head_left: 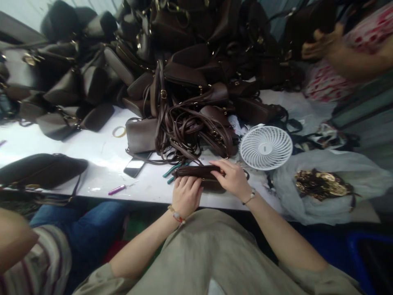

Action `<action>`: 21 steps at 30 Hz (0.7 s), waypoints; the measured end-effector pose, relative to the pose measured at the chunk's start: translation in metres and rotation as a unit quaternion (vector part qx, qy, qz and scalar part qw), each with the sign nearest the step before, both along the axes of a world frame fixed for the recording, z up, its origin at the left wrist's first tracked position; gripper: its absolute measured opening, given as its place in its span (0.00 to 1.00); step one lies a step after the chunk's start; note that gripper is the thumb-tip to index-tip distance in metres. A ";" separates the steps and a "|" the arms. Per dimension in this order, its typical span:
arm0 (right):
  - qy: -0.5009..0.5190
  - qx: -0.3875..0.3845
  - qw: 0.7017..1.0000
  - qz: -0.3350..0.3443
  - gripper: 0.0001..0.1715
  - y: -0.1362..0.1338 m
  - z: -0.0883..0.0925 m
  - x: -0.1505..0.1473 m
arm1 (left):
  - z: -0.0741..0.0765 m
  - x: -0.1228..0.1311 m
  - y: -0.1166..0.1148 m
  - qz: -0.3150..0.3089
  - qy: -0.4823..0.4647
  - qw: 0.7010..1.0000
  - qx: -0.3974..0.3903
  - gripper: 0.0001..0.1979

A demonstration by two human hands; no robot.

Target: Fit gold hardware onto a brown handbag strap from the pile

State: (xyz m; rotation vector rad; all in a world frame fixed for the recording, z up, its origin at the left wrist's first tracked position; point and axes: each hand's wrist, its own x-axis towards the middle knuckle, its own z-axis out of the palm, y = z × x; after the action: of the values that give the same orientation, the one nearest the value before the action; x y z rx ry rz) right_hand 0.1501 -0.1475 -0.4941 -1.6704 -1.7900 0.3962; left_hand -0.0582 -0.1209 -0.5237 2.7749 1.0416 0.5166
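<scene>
Both my hands rest on a small dark brown leather bag (pixel 196 174) lying flat at the white table's (pixel 98 168) front edge. My left hand (pixel 186 196) grips its near side, and my right hand (pixel 233 178) presses its fingers over the top and right end. Just left of the bag lie green-handled pliers (pixel 172 170). Behind it, a tangle of brown leather straps (pixel 181 137) spills from the heap. A black smartphone (pixel 135 165) lies beyond my left hand.
A large pile of dark brown handbags (pixel 181 37) fills the table's back. A white fan (pixel 265 147) lies to the right, beside a plastic bag (pixel 334 192) holding gold-coloured pieces. A purple-handled tool (pixel 116 189) lies front left. Co-workers sit at both sides; one hand (pixel 319 43) holds a dark bag.
</scene>
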 end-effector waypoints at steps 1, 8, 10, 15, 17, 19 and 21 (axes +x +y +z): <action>0.006 0.008 1.000 -0.017 0.18 -0.004 -0.002 -0.004 | 0.001 0.005 -0.006 -0.007 -0.002 1.000 -0.012 0.14; 0.033 0.075 0.991 -0.101 0.18 -0.043 0.000 -0.003 | -0.001 0.023 -0.019 -0.084 0.017 0.996 0.019 0.14; 0.026 0.142 0.961 -0.236 0.16 -0.073 -0.006 0.027 | -0.003 0.020 -0.015 -0.083 0.028 0.995 0.043 0.12; -0.056 0.173 0.833 -0.522 0.18 -0.160 -0.035 0.151 | -0.002 0.015 -0.012 -0.074 0.023 0.994 0.079 0.08; -0.092 0.095 0.847 -0.515 0.19 -0.180 -0.044 0.194 | -0.002 0.016 -0.013 -0.079 0.018 0.992 0.092 0.08; -0.129 0.016 0.881 -0.454 0.20 -0.187 -0.050 0.220 | -0.002 0.017 -0.012 -0.084 0.013 0.991 0.104 0.08; -0.157 -0.028 0.906 -0.391 0.19 -0.184 -0.051 0.230 | -0.001 0.018 -0.012 -0.090 0.010 0.989 0.113 0.07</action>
State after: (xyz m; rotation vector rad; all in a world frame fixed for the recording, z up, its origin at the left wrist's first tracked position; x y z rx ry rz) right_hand 0.3802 -0.3313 -0.5453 -2.4170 -1.1459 -0.1957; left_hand -0.0407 -0.1326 -0.5246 3.0389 0.7666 0.6176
